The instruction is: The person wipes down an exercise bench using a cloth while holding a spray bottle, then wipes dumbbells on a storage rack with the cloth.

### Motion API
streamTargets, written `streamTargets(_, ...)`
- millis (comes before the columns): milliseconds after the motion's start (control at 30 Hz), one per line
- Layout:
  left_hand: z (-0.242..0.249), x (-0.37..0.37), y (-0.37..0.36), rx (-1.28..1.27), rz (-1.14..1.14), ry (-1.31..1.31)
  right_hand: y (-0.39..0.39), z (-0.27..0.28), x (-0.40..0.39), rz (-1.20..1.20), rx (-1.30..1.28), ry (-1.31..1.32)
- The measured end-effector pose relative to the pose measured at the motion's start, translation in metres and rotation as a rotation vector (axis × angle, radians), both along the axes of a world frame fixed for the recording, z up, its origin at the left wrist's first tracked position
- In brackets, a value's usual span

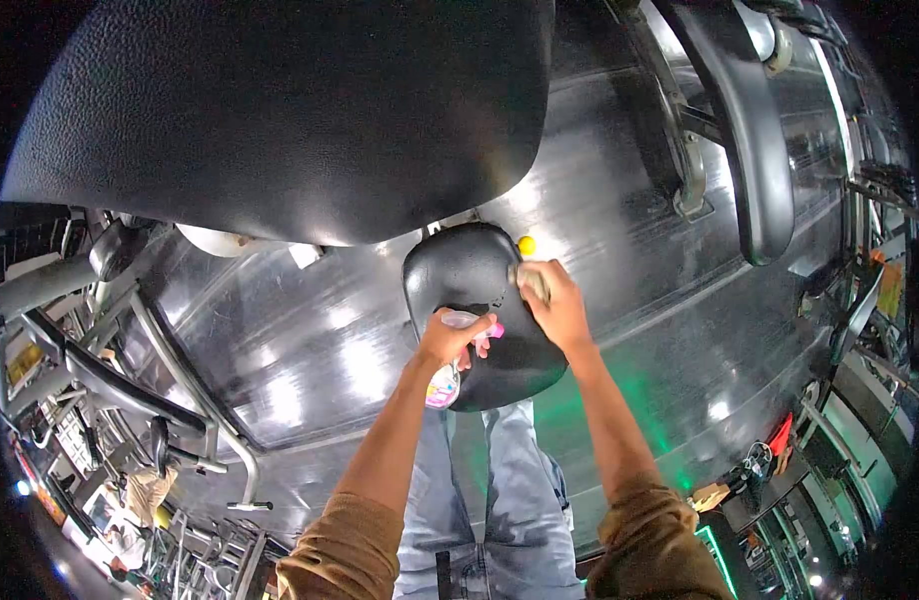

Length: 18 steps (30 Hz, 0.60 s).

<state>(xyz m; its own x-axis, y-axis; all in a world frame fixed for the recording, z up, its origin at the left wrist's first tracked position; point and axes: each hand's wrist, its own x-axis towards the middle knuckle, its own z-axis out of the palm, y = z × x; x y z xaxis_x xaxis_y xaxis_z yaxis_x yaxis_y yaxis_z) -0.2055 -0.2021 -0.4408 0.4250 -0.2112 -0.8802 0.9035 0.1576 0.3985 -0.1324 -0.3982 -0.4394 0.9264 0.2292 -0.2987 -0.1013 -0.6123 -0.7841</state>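
My left hand [450, 336] is wrapped round a spray bottle [444, 388] with a pink nozzle, held above a black padded seat [505, 362]. The nozzle points right across the seat. Small wet-looking marks show on the padding between my hands. At the seat's right edge, my right hand [557, 303] is closed on a pale, bunched cloth [533, 284], which is slightly blurred. A yellow knob [527, 245] sticks out just beyond that hand, beside the seat.
A large black pad [310, 110] fills the upper left, close to me. Another padded bench [750, 130] stands at upper right on a metal frame. Tubular gym equipment [180, 360] is on the left. Dark shiny flooring [660, 290] lies around the seat. A person [145, 495] appears at lower left.
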Motion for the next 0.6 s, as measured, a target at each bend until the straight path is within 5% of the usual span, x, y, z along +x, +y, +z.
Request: streamTargets(600,0.003,-0.012,0.012,-0.097,0.011,-0.128,0.002,0.037,-0.034,0.388,-0.221,-0.191)
